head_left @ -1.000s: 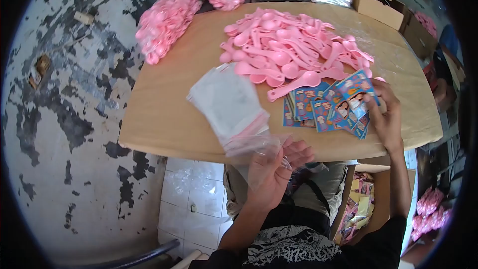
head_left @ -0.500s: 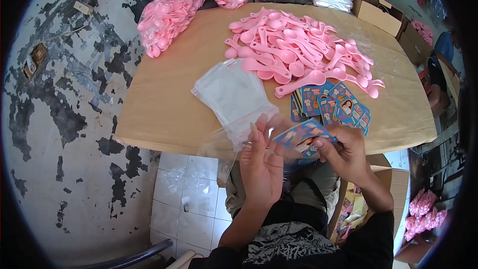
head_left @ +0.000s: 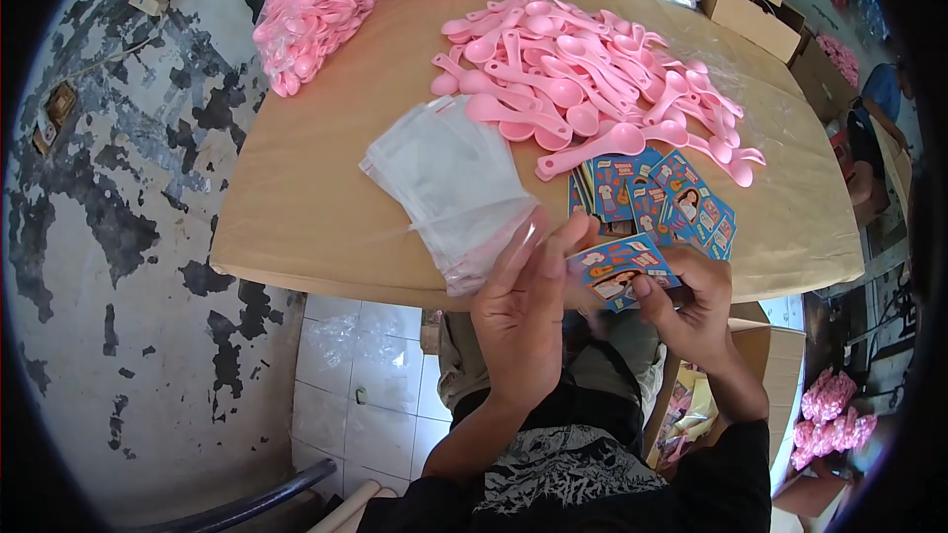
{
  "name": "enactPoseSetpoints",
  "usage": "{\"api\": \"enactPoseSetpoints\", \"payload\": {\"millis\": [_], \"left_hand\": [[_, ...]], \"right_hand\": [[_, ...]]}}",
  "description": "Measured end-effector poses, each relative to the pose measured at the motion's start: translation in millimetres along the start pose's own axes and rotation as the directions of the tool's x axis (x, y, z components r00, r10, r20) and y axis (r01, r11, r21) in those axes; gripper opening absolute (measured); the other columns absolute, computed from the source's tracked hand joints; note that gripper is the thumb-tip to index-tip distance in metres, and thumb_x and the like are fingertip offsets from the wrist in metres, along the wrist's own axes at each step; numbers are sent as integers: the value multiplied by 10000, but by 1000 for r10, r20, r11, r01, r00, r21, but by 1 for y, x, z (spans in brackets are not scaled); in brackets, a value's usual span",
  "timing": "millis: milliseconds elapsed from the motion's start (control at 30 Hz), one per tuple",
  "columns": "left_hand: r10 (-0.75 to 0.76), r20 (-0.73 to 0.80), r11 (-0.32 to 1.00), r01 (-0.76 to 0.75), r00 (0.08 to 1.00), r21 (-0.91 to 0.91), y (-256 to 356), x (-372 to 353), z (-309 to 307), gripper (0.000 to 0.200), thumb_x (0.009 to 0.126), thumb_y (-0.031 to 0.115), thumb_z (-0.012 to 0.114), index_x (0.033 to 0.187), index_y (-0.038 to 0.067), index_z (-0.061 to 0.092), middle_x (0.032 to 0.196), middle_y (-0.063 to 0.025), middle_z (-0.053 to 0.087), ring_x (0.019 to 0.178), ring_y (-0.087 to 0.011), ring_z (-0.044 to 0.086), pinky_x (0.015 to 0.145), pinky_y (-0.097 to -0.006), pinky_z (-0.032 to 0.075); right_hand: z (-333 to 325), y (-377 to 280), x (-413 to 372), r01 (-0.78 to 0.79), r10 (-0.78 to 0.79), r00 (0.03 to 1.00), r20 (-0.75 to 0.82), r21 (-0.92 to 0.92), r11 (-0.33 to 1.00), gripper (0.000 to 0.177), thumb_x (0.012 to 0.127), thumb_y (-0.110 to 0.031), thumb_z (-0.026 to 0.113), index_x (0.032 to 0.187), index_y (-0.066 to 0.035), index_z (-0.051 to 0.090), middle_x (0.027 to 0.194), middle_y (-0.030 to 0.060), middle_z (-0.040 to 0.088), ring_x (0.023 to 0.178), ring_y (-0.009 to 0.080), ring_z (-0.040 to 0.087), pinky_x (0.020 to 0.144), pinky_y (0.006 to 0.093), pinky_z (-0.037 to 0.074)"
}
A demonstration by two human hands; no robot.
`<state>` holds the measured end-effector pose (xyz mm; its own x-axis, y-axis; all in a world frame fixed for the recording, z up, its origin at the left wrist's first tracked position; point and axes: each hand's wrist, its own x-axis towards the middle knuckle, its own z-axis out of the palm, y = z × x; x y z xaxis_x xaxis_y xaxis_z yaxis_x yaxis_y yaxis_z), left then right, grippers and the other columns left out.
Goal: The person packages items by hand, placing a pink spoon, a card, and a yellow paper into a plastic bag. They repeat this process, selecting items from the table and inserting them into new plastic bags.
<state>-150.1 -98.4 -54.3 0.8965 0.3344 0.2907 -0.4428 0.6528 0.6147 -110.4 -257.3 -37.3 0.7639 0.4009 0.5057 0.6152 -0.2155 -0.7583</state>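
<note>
Packets [head_left: 694, 409] sit in a carton [head_left: 782, 370]; right hand [head_left: 699, 308] pinches a card [head_left: 624, 265], half-open left hand [head_left: 521, 321] holds clear plastic [head_left: 529, 235].

Just below the frame's centre, the left grip [head_left: 523, 321] stands upright, fingers [head_left: 546, 271] raised; right of it, the right grip [head_left: 670, 286] pinches with its thumb [head_left: 659, 304]. Both forearms [head_left: 474, 439] slant inward from below.
</note>
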Motion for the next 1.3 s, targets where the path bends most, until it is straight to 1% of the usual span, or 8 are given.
{"api": "enactPoseSetpoints", "payload": {"millis": [133, 433, 500, 867, 1033, 1167, 1200, 1300], "left_hand": [[38, 8, 996, -39, 999, 83, -8, -1, -12, 352, 945, 40, 541, 1284, -29, 477, 1150, -184, 631, 1046, -248, 623, 935, -385, 503], [27, -160, 985, -54, 987, -167, -4, 8, 4, 285, 941, 50, 549, 1211, -30, 507, 1089, -192, 646, 1060, -277, 621, 987, -442, 471], [54, -95, 989, -66, 994, -131, -6, 9, 7, 282, 945, 48, 543, 1213, -30, 510, 1108, -201, 639, 1061, -282, 619, 984, -436, 472], [42, 122, 996, -51, 992, 78, -15, 10, 4, 279, 938, 3, 537, 1213, -47, 540, 1138, -210, 631, 1069, -255, 619, 927, -346, 502], [-116, 198, 939, 43, 973, 340, -7, 11, -3, 243, 934, 31, 561, 1156, -68, 581, 1114, -204, 638, 993, -185, 632, 889, -318, 520], [-151, 96, 957, 121, 984, 265, -11, 13, -1, 280, 961, 122, 518, 1121, -102, 572, 1046, -235, 654, 940, -275, 665, 822, -373, 542], [-146, 78, 966, 125, 986, 227, -11, 14, 1, 286, 964, 125, 512, 1122, -105, 570, 1044, -237, 654, 940, -277, 665, 831, -376, 539], [-157, 59, 955, 136, 986, 263, -15, 14, 1, 247, 936, 79, 549, 1108, -93, 592, 1046, -205, 654, 954, -242, 646, 868, -359, 514]], "right_hand": [[2, 2, -4, -37, 36, 999, 20, 47, 998, 111, 836, -18, 648, 938, 22, 666, 794, 93, 684, 644, 109, 608, 574, 242, 465], [0, 21, -21, 71, -19, 969, -248, 204, 976, 125, 829, -21, 650, 935, 46, 649, 822, 107, 685, 701, 137, 632, 624, 252, 480], [-2, 20, -17, 122, -81, 964, -252, 153, 981, 134, 824, -24, 661, 940, 42, 652, 827, 106, 686, 701, 135, 633, 622, 253, 483], [-12, 5, 3, 26, -21, 997, 75, -60, 998, 157, 777, -28, 694, 926, 21, 683, 752, 98, 682, 612, 161, 621, 563, 264, 474], [-12, 0, 9, -91, 78, 994, 80, 168, 982, 148, 783, -32, 682, 923, 14, 688, 746, 112, 674, 602, 167, 627, 556, 259, 466], [-5, 9, 14, 52, -56, 998, 20, 155, 987, 156, 794, -29, 677, 943, 13, 690, 746, 109, 672, 590, 146, 620, 554, 254, 464], [-9, 4, 14, -107, 87, 986, 140, 141, 984, 160, 802, -42, 685, 951, 18, 688, 761, 118, 673, 604, 136, 620, 558, 254, 466], [-1, 3, 17, -148, 132, 988, 79, 259, 954, 171, 808, -63, 694, 954, 26, 681, 744, 116, 661, 602, 133, 606, 547, 266, 457]]}}
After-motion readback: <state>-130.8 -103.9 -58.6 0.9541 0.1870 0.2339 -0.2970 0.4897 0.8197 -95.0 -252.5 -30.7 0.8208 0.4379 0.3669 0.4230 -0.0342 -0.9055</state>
